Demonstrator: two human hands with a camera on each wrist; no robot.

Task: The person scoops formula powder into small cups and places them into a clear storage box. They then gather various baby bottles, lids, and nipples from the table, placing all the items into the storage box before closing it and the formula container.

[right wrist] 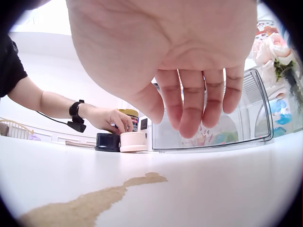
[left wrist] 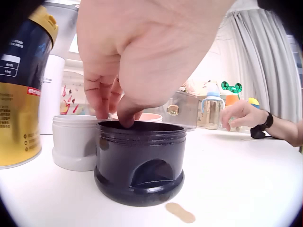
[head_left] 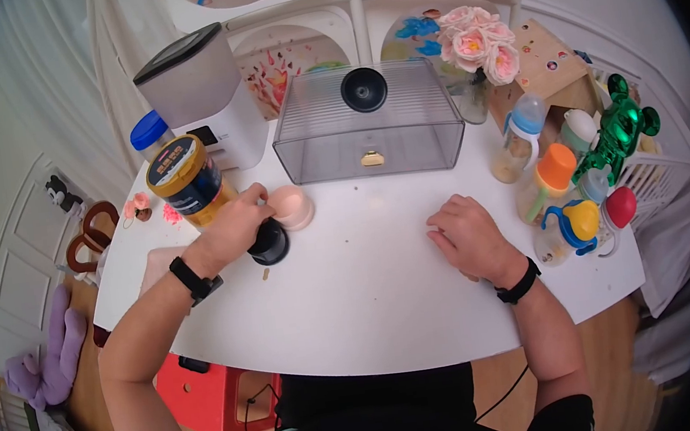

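Note:
A short black jar with a threaded, lidless rim stands on the white table, left of the middle. Over it, my left hand pinches at its far rim, the thumb dipping inside and the fingers beyond. Right beside it is a pale pink jar. The left wrist view also reveals a white jar of similar shape, which my hand covers in the head view. My right hand is at the table's right side, palm down, fingers relaxed and holding nothing.
Behind the jars stand a gold-lidded tub and a white dispenser. A clear grey box is at the back centre. Several baby bottles, pink roses and a green bear figure crowd the right. A brown scrap lies near the black jar.

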